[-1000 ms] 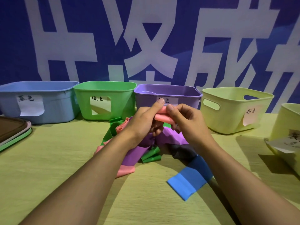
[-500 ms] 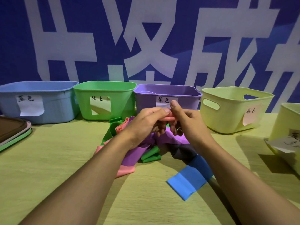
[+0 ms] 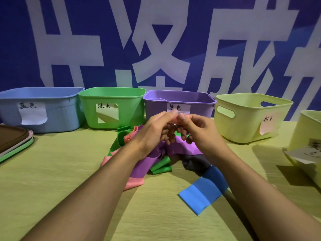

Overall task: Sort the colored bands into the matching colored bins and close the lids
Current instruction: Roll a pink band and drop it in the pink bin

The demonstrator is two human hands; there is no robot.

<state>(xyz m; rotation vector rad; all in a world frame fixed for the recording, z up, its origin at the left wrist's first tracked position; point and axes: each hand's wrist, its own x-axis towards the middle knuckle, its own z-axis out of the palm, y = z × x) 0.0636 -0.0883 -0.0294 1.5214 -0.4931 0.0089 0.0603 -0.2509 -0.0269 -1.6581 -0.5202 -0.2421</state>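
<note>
Now left hand (image 3: 154, 129) and right hand (image 3: 196, 131) both pinch a small pink band (image 3: 175, 120) between curled fingertips, just near of the purple bin (image 3: 178, 103).

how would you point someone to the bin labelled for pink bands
Start from the row of open bins along the blue wall banner. Pass the purple bin in the middle and take the next one to its right, the pale yellow-green bin. Unlike its neighbours it has oval handle cutouts and a pink paper label hanging off its front.
</note>
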